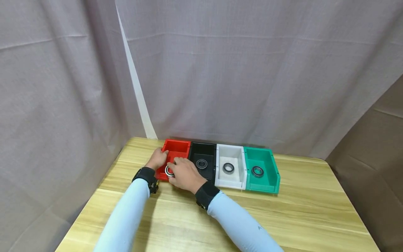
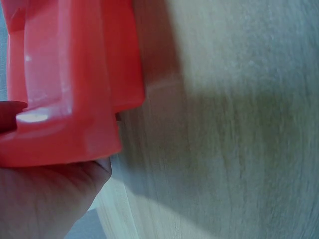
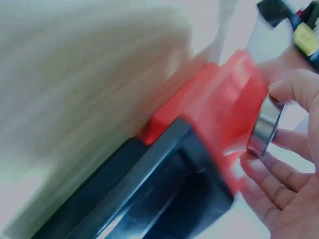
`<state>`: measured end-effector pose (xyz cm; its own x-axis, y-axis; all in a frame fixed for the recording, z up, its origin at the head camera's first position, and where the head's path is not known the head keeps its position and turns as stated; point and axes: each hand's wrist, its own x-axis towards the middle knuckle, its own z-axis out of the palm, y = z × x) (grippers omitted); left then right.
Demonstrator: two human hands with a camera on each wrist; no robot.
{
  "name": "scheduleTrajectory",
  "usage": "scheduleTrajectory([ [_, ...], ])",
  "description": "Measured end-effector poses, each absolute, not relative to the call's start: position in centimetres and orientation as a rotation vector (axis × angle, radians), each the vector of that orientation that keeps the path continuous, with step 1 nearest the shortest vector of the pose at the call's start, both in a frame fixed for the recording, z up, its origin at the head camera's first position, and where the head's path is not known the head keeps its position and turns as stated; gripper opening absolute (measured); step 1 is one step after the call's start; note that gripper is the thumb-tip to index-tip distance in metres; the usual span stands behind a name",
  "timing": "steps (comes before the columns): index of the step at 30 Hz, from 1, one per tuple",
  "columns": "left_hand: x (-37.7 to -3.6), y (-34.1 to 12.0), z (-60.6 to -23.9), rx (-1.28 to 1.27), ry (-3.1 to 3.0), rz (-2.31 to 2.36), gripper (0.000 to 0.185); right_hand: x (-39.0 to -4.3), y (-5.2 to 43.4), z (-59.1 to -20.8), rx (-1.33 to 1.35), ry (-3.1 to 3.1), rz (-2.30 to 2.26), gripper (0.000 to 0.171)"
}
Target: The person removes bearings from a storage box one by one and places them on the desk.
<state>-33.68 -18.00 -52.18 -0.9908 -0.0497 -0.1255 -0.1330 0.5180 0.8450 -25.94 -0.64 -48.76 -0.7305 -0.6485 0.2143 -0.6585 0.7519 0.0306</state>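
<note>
My left hand (image 1: pixel 157 159) grips the left wall of the red bin (image 1: pixel 177 144); in the left wrist view part of that hand (image 2: pixel 50 201) lies under the red bin's edge (image 2: pixel 89 134). With thumb and fingers my right hand (image 1: pixel 187 175) pinches a ball bearing (image 1: pixel 167 171) at the red bin's front. The right wrist view shows the bearing's shiny outer ring (image 3: pixel 265 127) between thumb and fingers of the right hand (image 3: pixel 294 164), beside the blurred red bin (image 3: pixel 227 104). Whether the bearing touches the bin floor I cannot tell.
To the right of the red bin stand a black bin (image 1: pixel 204 148), a white bin (image 1: pixel 231 149) and a green bin (image 1: pixel 259 154) in a row. Each holds one bearing: a black-bin one (image 1: pixel 202 163), a white-bin one (image 1: pixel 228 168), a green-bin one (image 1: pixel 257 171). A curtain (image 1: pixel 220 87) hangs behind the wooden table (image 1: pixel 308 203).
</note>
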Motion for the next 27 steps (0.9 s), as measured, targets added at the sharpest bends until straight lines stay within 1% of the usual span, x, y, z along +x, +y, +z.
scheduleTrajectory([
  [8,-33.3,-18.1,-52.4,-0.195,2.602,1.494,0.044,-20.5,0.4,-48.2,1.155,-2.725,0.114,0.047],
  [12,-33.4,-18.1,-52.3,-0.197,2.59,1.483,0.047,-18.5,0.5,-48.1,1.196,-2.781,0.176,0.048],
  [17,-33.6,-18.1,-52.1,-0.21,2.594,1.481,0.048,-17.5,0.4,-48.1,1.236,-2.777,0.191,0.049],
  [27,-33.9,-18.2,-52.3,-0.215,2.604,1.472,0.046,-17.4,-0.4,-49.1,1.306,-2.778,0.186,0.045],
])
